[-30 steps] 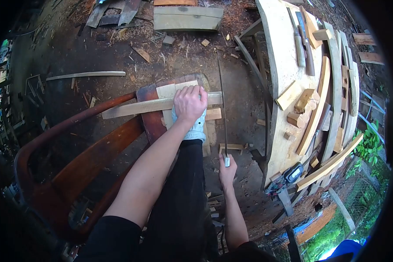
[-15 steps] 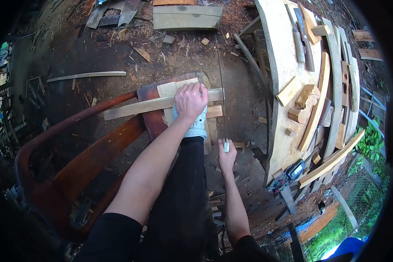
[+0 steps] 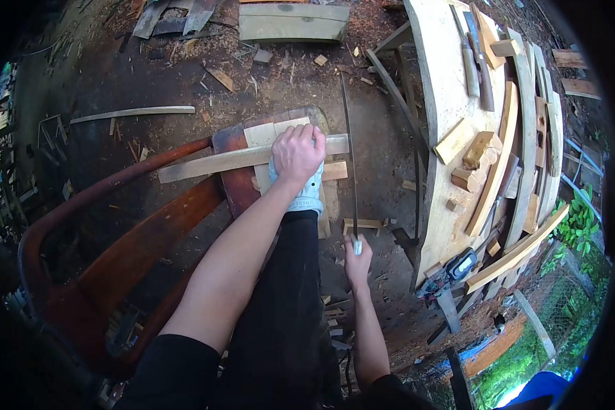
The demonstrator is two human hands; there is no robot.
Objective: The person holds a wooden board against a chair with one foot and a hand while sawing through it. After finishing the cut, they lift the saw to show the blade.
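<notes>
My left hand (image 3: 298, 152) is closed over a long, slightly curved wooden strip (image 3: 212, 165), pressing it down above my foot in a pale blue clog (image 3: 311, 195). The strip lies across the seat of a reddish-brown wooden chair (image 3: 238, 190), with pale boards (image 3: 260, 135) beneath it. In my right hand (image 3: 358, 263) is the pale handle of a handsaw, fingers wrapped round it. Its long thin blade (image 3: 352, 164) points away from me and crosses at the strip's right end. A short wood block (image 3: 335, 170) sits just below that end.
On the right stands a workbench (image 3: 451, 198) bearing chisels (image 3: 470, 72), curved wooden pieces (image 3: 502, 157), small blocks and a black headlamp (image 3: 464, 264). A thick plank (image 3: 294, 24) lies at the back. Wood scraps and shavings litter the dirt floor.
My right hand has drawn the saw back toward me, and the blade has slid along with it. My left hand and the wooden strip stay in place.
</notes>
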